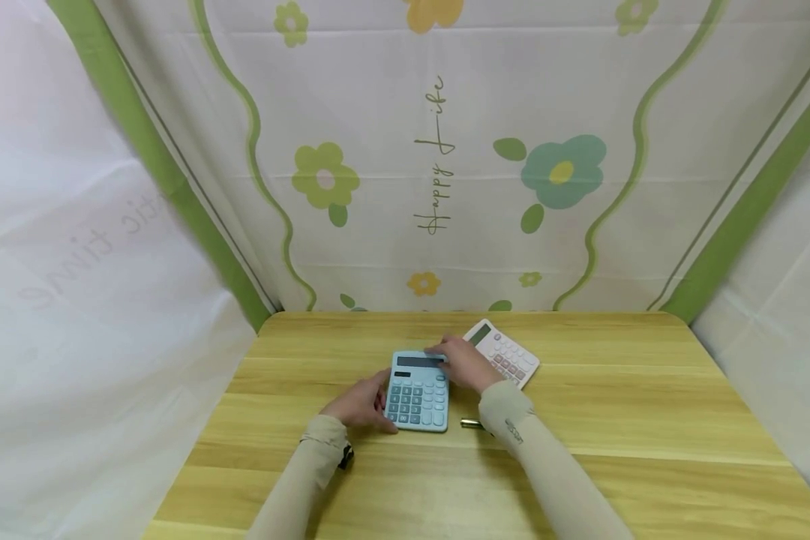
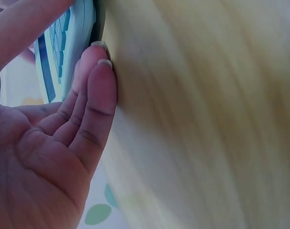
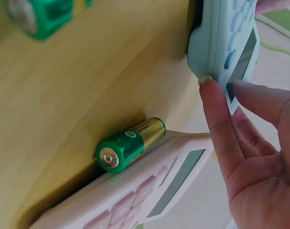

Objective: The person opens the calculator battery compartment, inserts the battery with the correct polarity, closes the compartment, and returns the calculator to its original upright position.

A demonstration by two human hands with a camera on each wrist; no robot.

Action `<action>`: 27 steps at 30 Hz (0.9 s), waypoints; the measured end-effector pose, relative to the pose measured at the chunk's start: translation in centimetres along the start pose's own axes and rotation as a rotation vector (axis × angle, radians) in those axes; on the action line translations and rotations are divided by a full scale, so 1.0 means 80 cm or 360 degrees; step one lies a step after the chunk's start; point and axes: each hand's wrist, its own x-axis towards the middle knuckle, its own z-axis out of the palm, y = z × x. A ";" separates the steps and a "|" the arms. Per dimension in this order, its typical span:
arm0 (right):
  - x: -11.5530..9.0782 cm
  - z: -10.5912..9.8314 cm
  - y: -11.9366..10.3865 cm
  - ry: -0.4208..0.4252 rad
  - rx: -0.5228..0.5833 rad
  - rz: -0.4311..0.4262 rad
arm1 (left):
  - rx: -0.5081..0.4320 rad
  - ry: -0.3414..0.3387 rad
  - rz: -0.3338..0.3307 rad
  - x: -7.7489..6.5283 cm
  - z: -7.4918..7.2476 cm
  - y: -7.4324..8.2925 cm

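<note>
A light blue calculator (image 1: 418, 384) lies face up on the table, its display at the far end. My left hand (image 1: 359, 403) holds its left side, the thumb near the front left corner; in the left wrist view the fingertips (image 2: 101, 86) are against its edge. At the far right corner my right hand (image 1: 469, 365) pinches it, thumb over the display and fingers at the edge, as the right wrist view shows. A pale pink calculator (image 1: 518, 360) lies tilted to the right, partly behind that hand. Beside it is a green and gold battery (image 3: 130, 145).
A second battery (image 1: 471, 424) lies in front of the blue calculator's right corner, partly hidden by the right sleeve (image 1: 509, 412). The wooden table (image 1: 648, 420) meets a flower-printed curtain (image 1: 378, 247) at its far edge, with white cloth on both sides.
</note>
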 end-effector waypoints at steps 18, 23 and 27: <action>-0.010 0.001 0.003 -0.0008 0.0050 -0.0009 | 0.0023 0.0002 0.0008 -0.003 0.003 0.005; -0.012 0.000 0.000 -0.0013 0.0081 0.0020 | 0.0009 -0.0001 0.0027 -0.003 0.003 0.004; -0.013 0.000 -0.001 -0.0032 0.0091 0.0048 | -0.0005 -0.0001 0.0050 -0.003 0.003 0.001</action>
